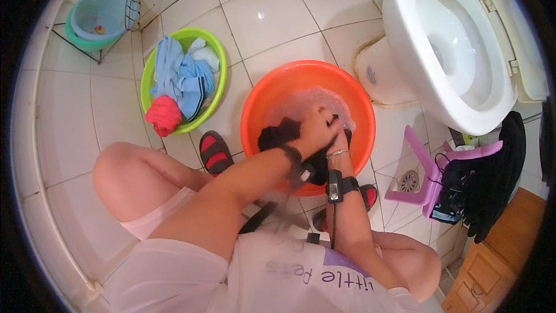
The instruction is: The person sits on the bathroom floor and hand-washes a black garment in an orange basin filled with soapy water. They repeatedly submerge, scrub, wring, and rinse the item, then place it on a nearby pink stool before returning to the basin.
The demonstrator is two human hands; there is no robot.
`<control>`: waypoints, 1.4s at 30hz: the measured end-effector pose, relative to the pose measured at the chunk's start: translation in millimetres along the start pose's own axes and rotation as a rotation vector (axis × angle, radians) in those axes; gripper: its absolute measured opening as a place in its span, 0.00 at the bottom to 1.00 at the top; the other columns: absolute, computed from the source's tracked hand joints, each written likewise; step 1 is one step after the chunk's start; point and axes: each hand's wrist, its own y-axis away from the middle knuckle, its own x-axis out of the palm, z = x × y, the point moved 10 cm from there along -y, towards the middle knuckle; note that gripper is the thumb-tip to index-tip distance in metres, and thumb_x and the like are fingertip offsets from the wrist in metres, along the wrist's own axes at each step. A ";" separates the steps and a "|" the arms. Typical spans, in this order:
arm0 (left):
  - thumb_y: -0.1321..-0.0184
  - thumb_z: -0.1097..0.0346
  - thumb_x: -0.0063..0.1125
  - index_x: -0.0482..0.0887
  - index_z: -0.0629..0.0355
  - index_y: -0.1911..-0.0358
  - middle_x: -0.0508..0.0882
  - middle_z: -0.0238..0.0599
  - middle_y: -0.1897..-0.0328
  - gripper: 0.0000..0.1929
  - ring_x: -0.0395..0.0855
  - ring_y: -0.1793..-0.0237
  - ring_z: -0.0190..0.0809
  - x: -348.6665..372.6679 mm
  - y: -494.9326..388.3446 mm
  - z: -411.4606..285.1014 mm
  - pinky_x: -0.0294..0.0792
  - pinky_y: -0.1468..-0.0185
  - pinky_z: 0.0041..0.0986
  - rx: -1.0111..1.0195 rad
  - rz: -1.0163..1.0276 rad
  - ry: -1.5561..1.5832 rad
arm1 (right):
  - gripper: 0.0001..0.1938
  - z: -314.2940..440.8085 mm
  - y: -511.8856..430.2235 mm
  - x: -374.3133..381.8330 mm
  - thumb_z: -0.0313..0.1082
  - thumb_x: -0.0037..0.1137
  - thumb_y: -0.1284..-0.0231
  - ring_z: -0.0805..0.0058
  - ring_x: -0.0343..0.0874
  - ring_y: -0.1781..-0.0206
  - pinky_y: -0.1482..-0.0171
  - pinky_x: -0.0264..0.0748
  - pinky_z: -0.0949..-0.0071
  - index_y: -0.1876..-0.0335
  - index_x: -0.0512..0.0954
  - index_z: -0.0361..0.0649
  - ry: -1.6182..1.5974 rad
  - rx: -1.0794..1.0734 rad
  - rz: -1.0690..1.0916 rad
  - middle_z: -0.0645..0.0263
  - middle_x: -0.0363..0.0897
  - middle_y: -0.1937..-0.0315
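An orange plastic basin (260,91) stands on the tiled floor before me, with sudsy water (293,100) and a black cloth garment (278,135) in it. Both hands are over the basin, close together and touching. My left hand (316,130), blurred, is closed on a part of the black cloth. My right hand (342,141), with a thin bracelet at its wrist, also grips the cloth, just beside the left. Black straps are around both wrists. More of the dark cloth hangs below the hands, partly hidden by the left forearm.
Left of the basin, a green tub (223,69) holds blue, white and red clothes. A white toilet (404,52) stands at right, near a purple plastic stool (423,178) with black clothes on it. Further out are nested basins (78,39), a floor drain (408,181) and a wooden cabinet (482,269).
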 end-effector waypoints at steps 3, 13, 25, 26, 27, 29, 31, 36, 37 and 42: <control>0.44 0.62 0.63 0.82 0.60 0.69 0.81 0.52 0.60 0.09 0.82 0.58 0.61 39.4 1.0 -3.0 0.75 0.54 0.48 -0.050 0.404 0.094 | 0.25 0.0 0.4 4.7 0.55 0.51 0.25 0.67 0.81 0.45 0.42 0.79 0.65 0.41 0.79 0.40 0.086 0.013 0.081 0.62 0.83 0.47; 0.38 0.56 0.63 0.77 0.48 0.36 0.71 0.47 0.31 0.25 0.68 0.31 0.61 33.3 -1.9 49.8 0.66 0.36 0.62 0.692 0.527 -0.543 | 0.17 57.8 36.4 28.5 0.30 0.50 0.25 0.61 0.77 0.38 0.39 0.78 0.61 0.35 0.77 0.40 0.046 -0.400 -0.175 0.60 0.76 0.34; 0.41 0.62 0.62 0.77 0.58 0.68 0.80 0.50 0.63 0.09 0.80 0.61 0.61 38.1 32.5 -27.2 0.73 0.57 0.48 0.045 0.471 0.118 | 0.19 33.7 -12.3 -15.7 0.51 0.56 0.27 0.66 0.82 0.50 0.46 0.80 0.64 0.45 0.80 0.43 0.095 -0.131 -0.015 0.63 0.83 0.51; 0.40 0.62 0.60 0.78 0.57 0.67 0.81 0.50 0.63 0.08 0.82 0.62 0.60 31.9 34.7 -30.5 0.75 0.58 0.49 0.092 0.406 0.056 | 0.19 23.4 -10.9 -19.7 0.50 0.55 0.27 0.65 0.82 0.50 0.47 0.80 0.63 0.45 0.80 0.43 0.096 -0.092 -0.026 0.62 0.83 0.51; 0.38 0.61 0.58 0.80 0.56 0.65 0.82 0.49 0.64 0.07 0.83 0.63 0.60 19.0 29.1 -28.0 0.76 0.59 0.50 0.111 0.278 -0.029 | 0.18 14.6 -9.1 -21.1 0.50 0.54 0.26 0.65 0.82 0.50 0.47 0.81 0.63 0.45 0.80 0.43 0.093 -0.055 -0.036 0.62 0.83 0.51; 0.38 0.61 0.59 0.80 0.55 0.65 0.82 0.49 0.65 0.07 0.84 0.64 0.61 12.1 20.0 -24.5 0.76 0.60 0.51 0.150 0.234 -0.021 | 0.18 -0.1 -0.6 -28.6 0.48 0.52 0.26 0.64 0.82 0.50 0.49 0.81 0.62 0.45 0.80 0.43 0.092 0.045 -0.133 0.62 0.83 0.50; 0.38 0.61 0.62 0.78 0.57 0.66 0.82 0.49 0.66 0.08 0.83 0.63 0.60 8.8 10.3 -19.1 0.74 0.61 0.50 0.146 0.241 0.007 | 0.21 9.2 8.7 -19.8 0.46 0.50 0.27 0.59 0.84 0.50 0.50 0.82 0.60 0.41 0.79 0.36 0.150 0.061 -0.101 0.55 0.85 0.52; 0.35 0.63 0.61 0.80 0.58 0.57 0.85 0.47 0.59 0.09 0.85 0.56 0.51 -20.5 -22.6 11.1 0.76 0.49 0.42 0.133 0.448 0.143 | 0.28 72.5 49.5 19.6 0.35 0.56 0.36 0.55 0.77 0.33 0.34 0.74 0.61 0.30 0.70 0.38 1.253 -0.011 0.158 0.49 0.77 0.36; 0.36 0.64 0.62 0.80 0.57 0.56 0.86 0.46 0.59 0.09 0.85 0.56 0.49 -32.4 -31.1 14.3 0.76 0.49 0.41 0.168 0.448 0.178 | 0.31 79.6 61.7 37.9 0.33 0.58 0.38 0.55 0.75 0.30 0.31 0.73 0.62 0.27 0.68 0.40 1.558 -0.131 0.265 0.48 0.75 0.33; 0.35 0.70 0.60 0.79 0.57 0.51 0.85 0.41 0.55 0.11 0.84 0.52 0.42 -55.2 -37.3 -6.1 0.76 0.44 0.36 0.210 0.562 0.384 | 0.39 71.0 129.0 114.9 0.25 0.60 0.47 0.58 0.67 0.24 0.23 0.61 0.66 0.24 0.64 0.42 1.495 -0.341 0.733 0.48 0.69 0.28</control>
